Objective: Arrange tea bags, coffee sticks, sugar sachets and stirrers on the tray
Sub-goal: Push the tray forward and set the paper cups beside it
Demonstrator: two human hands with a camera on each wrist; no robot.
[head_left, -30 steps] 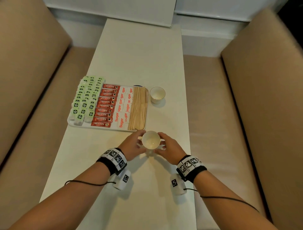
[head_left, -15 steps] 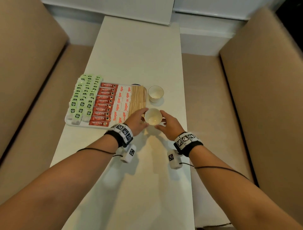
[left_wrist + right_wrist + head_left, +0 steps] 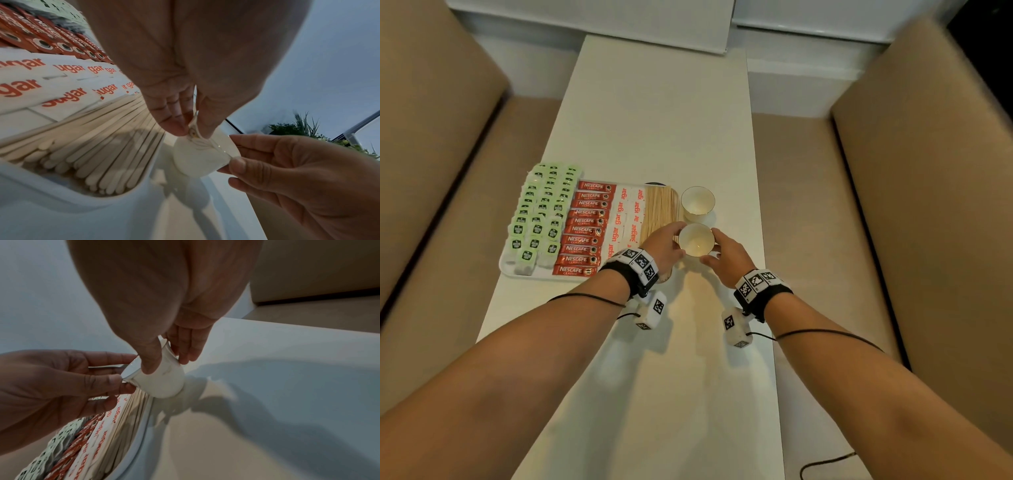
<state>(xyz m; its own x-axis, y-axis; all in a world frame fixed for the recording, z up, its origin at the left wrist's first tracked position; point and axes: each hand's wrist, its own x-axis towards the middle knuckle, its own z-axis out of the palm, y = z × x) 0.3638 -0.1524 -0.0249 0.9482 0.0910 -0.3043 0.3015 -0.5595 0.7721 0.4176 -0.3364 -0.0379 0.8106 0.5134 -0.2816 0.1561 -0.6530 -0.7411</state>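
Observation:
A white tray point(image 3: 504, 270) on the table's left holds rows of green tea bags point(image 3: 541, 212), red coffee sticks point(image 3: 585, 228), white sugar sachets point(image 3: 625, 219) and wooden stirrers point(image 3: 659, 209). Both hands hold a small empty white cup point(image 3: 695, 240) just right of the tray. My left hand point(image 3: 675, 237) pinches the cup's rim point(image 3: 193, 132) between thumb and fingers. My right hand point(image 3: 714, 247) pinches the opposite side point(image 3: 164, 361). The cup point(image 3: 164, 382) looks tilted and slightly off the table.
A second white cup point(image 3: 697, 202) stands on the table just beyond the held one, next to the stirrers. Beige sofa seats point(image 3: 825, 205) flank the narrow white table point(image 3: 654, 113). A black cable point(image 3: 825, 464) lies near the table's front right edge.
Both hands have carried the cup away from me, from in front of the tray to its right edge, close to the second cup.

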